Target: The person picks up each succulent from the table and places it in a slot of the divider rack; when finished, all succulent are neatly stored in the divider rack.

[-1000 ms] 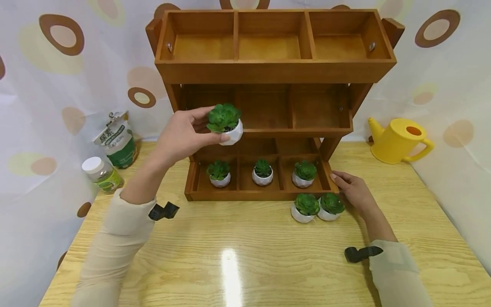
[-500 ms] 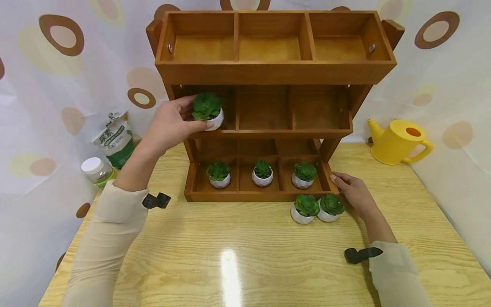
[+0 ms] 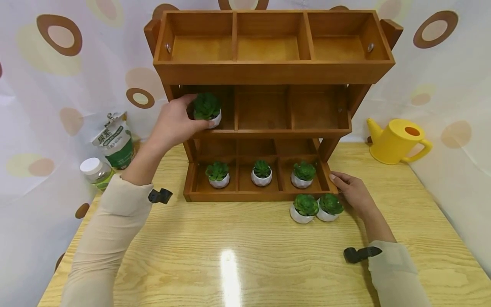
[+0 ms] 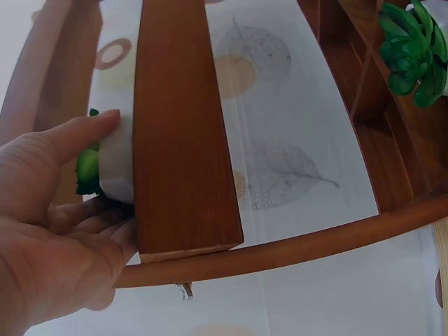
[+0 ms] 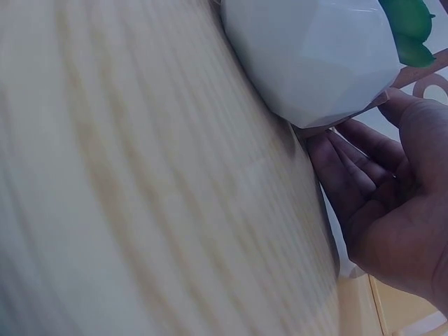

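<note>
My left hand [image 3: 176, 121] holds a small potted succulent [image 3: 207, 108] by its white faceted pot. The pot is at the left compartment of the middle tier of a brown wooden plant stand [image 3: 268, 73]. In the left wrist view, the thumb is on one side of the pot and the fingers lie beneath; the tier's front board [image 4: 185, 140] partly hides it. At the stand's lower right end, my right hand [image 3: 354, 194] grips the end board of the bottom tier between thumb and fingers. A white pot [image 5: 308, 59] stands close by in the right wrist view.
Three potted succulents [image 3: 262, 175] sit one per compartment in the bottom tier. Two more [image 3: 301, 211] stand on the wooden table [image 3: 184, 256] at its front right. A yellow watering can [image 3: 395, 143] is on the right; a white-capped jar [image 3: 96, 170] and clipped pouch [image 3: 116, 145] are left.
My left hand has carried its succulent left and up from before the stand, then slightly down into the left middle compartment. The right hand stays on the stand's end.
</note>
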Available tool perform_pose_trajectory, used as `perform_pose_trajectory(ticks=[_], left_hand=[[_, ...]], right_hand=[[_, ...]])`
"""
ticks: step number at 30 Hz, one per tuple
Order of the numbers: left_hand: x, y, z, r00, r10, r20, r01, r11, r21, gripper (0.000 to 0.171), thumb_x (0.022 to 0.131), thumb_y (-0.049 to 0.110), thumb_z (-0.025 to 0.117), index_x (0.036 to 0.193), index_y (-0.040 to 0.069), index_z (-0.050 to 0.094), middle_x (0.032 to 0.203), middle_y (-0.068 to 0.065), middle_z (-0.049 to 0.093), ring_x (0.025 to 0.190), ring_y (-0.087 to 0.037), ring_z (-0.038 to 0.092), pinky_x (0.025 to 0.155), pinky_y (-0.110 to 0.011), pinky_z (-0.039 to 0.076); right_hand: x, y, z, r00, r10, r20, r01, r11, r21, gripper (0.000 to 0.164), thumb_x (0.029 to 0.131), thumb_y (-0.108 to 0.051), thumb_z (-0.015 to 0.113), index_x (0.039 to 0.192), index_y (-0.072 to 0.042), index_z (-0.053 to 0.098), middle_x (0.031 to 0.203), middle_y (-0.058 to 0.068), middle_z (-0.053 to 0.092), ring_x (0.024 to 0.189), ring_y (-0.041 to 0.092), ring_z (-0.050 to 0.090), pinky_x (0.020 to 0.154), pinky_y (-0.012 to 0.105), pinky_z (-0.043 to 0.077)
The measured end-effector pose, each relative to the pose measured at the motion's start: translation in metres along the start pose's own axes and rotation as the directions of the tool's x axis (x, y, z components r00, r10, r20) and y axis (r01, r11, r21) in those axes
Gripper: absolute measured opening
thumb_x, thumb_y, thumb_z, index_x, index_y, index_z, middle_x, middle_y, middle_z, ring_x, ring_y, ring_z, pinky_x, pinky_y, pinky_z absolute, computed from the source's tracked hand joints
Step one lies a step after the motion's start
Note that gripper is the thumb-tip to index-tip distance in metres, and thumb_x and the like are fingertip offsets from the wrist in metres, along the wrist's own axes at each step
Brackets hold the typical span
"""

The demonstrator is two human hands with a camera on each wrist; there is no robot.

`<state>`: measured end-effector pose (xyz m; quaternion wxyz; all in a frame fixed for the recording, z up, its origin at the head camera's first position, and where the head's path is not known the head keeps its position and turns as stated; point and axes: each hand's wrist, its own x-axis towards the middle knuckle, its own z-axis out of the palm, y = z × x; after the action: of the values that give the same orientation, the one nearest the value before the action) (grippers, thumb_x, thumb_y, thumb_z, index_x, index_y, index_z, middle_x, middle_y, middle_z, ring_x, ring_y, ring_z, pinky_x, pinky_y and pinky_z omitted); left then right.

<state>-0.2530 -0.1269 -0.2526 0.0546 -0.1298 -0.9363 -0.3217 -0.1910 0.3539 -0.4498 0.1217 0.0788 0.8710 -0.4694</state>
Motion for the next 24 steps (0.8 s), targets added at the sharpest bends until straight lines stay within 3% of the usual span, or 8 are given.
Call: perform_pose_trajectory(ticks=[7, 15, 24], left_hand=[[0.0001, 0.0030, 0.0039, 0.999, -0.027, 0.022, 0.026, 0.999, 0.039, 0.077, 0.087, 0.037, 0.076, 0.150, 0.004, 0.045, 0.141, -0.020, 0.057, 0.127, -0.038, 0.056, 0.108, -0.053, 0.047], [0.0013, 0.0042, 0.0080, 0.999, -0.030, 0.043, 0.028, 0.998, 0.050, 0.075, 0.088, 0.034, 0.075, 0.149, 0.003, 0.043, 0.139, -0.021, 0.058, 0.126, -0.039, 0.057, 0.106, -0.053, 0.048], [0.0047, 0.0078, 0.0060, 0.995, -0.028, 0.098, 0.023, 0.999, 0.047, 0.075, 0.090, 0.031, 0.072, 0.151, 0.002, 0.039, 0.142, -0.021, 0.055, 0.126, -0.039, 0.055, 0.109, -0.054, 0.046]], right_hand=[[0.0023, 0.0019, 0.0012, 1.000, -0.007, 0.004, 0.007, 1.000, -0.001, 0.076, 0.103, -0.062, 0.040, 0.159, -0.011, 0.036, 0.159, 0.021, 0.040, 0.134, 0.035, 0.051, 0.081, 0.017, 0.051], [0.0016, -0.0006, -0.0003, 1.000, 0.006, 0.009, -0.006, 1.000, 0.001, 0.078, 0.102, -0.064, 0.040, 0.159, -0.012, 0.034, 0.162, 0.020, 0.037, 0.140, 0.039, 0.048, 0.101, 0.038, 0.053], [0.0036, 0.0021, -0.0008, 1.000, 0.003, 0.008, -0.003, 1.000, 0.016, 0.074, 0.104, -0.060, 0.040, 0.159, -0.012, 0.034, 0.161, 0.021, 0.037, 0.138, 0.039, 0.049, 0.081, 0.015, 0.051]])
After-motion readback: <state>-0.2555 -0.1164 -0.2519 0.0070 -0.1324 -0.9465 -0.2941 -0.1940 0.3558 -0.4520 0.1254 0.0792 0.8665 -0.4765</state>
